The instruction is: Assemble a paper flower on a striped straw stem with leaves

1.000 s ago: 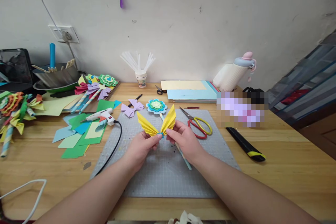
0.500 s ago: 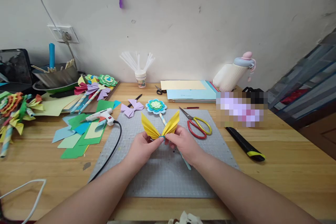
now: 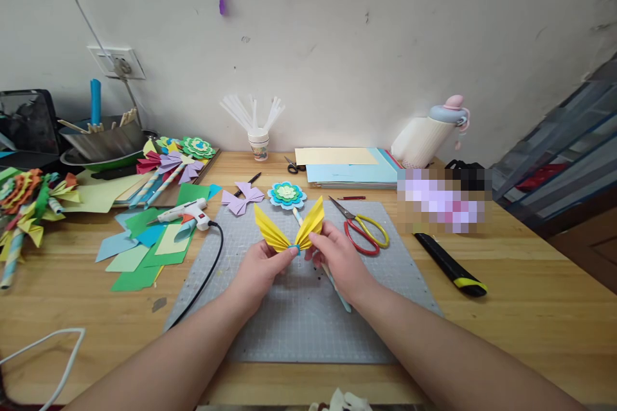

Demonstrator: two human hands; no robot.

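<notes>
Pinching yellow paper bow (image 3: 289,230) | left hand (image 3: 260,270) closed | right hand (image 3: 337,257) closed

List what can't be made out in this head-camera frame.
- Pixelated patch, head view: blurred out, so whatever lies there is unreadable.
- Blue-striped stick: its middle is hidden under the right hand.
- Centre of the yellow pleated paper bow: covered by fingertips of the left hand.
- White object: cut off by the bottom edge.
</notes>
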